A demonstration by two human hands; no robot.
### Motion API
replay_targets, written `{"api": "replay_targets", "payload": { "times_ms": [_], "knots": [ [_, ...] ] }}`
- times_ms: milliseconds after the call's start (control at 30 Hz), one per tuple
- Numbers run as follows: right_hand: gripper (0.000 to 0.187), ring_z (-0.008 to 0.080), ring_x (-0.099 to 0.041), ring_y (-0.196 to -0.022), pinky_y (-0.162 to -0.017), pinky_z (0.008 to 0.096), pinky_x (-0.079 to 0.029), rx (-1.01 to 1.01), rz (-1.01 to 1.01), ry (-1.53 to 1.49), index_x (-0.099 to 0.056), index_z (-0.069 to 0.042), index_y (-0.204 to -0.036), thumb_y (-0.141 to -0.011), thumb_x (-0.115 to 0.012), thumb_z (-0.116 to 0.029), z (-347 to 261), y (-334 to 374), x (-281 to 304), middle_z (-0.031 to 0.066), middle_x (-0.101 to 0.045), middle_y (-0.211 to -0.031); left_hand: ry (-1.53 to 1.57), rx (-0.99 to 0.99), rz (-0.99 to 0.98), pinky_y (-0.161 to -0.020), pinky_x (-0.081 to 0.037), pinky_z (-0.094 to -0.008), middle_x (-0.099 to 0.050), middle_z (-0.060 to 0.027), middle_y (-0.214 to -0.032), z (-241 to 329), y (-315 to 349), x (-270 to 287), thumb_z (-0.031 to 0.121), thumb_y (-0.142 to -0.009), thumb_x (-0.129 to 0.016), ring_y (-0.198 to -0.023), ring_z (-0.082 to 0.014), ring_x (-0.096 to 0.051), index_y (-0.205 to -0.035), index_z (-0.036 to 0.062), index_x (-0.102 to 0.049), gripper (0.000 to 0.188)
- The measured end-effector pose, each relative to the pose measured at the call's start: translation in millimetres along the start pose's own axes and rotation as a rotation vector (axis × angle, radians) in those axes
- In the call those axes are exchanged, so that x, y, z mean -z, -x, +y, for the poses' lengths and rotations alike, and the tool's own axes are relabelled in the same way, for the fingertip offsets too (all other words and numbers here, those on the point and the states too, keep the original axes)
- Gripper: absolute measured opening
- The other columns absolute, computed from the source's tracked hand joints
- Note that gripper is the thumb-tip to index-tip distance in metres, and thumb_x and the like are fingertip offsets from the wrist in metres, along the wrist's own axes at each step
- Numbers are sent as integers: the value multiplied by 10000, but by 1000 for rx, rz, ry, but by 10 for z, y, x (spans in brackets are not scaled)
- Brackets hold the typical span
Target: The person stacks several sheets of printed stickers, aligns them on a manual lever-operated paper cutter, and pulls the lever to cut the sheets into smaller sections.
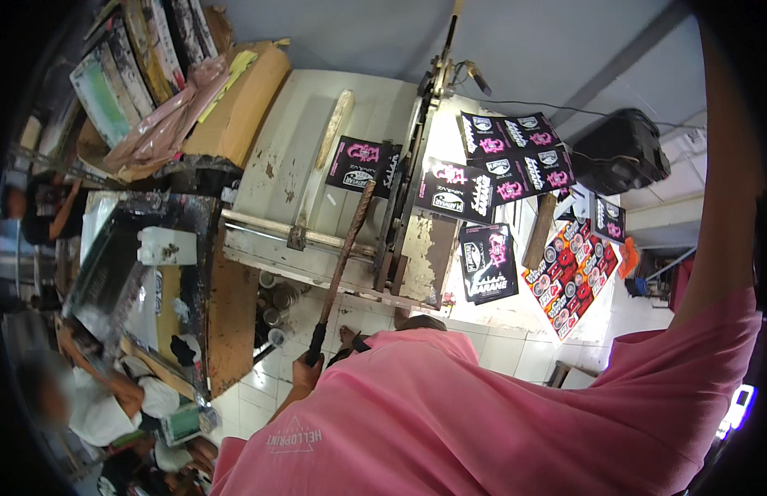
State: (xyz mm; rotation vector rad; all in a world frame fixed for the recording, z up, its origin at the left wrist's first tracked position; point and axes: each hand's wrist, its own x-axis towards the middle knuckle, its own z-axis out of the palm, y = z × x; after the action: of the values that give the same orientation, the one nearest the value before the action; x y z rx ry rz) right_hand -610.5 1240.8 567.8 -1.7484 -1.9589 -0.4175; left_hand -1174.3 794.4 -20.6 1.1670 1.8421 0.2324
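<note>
My left hand (307, 374), low in the middle, is closed around the black grip of a long ribbed metal lever (343, 269). The lever slants up and away over a worn cream cutter table (272, 153). A tall dark cutter frame (404, 165) crosses that table from front to back. Left of the frame lies a black printed sheet (344, 168) with pink and white designs, beside a pale wooden bar (334, 128). More black printed sheets (489, 263) lie to the right of the frame. My right arm (725, 215) rises along the right edge; its hand is out of view.
A red patterned sheet (572, 279) and a wooden block (540, 231) lie on the right. Behind them stands a black speaker-like box (619, 153). At the left are a cardboard box (250, 103) and a dark-framed table (208, 281). Other people (102, 405) are at the lower left.
</note>
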Motion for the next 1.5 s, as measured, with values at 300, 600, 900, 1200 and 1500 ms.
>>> {"api": "replay_targets", "payload": {
  "times_ms": [300,600,900,1200,1500],
  "knots": [
    [234,212,-640,-743,-725,373,-525,112,240,227,-703,-38,-1087,-924,-555,-114,-275,1258,924,87,-718,-954,249,-141,-26,-655,-518,-371,-711,-149,-766,-530,-402,-321,330,-866,-780,-706,-147,-626,-985,-58,-713,412],
    [245,136,-658,-841,-749,282,-509,-717,123,-560,-706,-13,-1067,-959,-711,-233,-667,4255,-1503,82,-720,-933,135,-110,-57,-650,-515,-372,-704,-147,-756,-265,-305,-89,331,-866,-781,-701,-145,-618,-972,-64,-709,415],
    [792,419,-558,-1300,-1093,429,-426,-1261,-238,-478,-492,70,-1406,-872,-699,-477,498,5177,-3606,306,-587,-1360,42,-26,-42,-645,-512,-373,-697,-146,-746,-106,-78,126,331,-866,-782,-696,-144,-609,-959,-69,-705,418],
    [581,264,-677,-940,-752,424,-574,-1314,-175,-844,-534,30,-1300,-858,-746,-283,800,5148,-4040,174,-672,-1120,6,41,-34,-641,-509,-374,-690,-145,-737,344,385,335,332,-866,-783,-691,-143,-601,-946,-74,-701,422],
    [283,217,-669,-801,-665,406,-578,-1337,-363,-959,-652,-11,-1086,-862,-701,-176,785,5125,-3940,114,-684,-972,-230,164,-36,-608,-481,-371,-644,-114,-695,1634,1260,1065,363,-858,-783,-660,-147,-554,-936,-92,-673,474]
  ]
}}
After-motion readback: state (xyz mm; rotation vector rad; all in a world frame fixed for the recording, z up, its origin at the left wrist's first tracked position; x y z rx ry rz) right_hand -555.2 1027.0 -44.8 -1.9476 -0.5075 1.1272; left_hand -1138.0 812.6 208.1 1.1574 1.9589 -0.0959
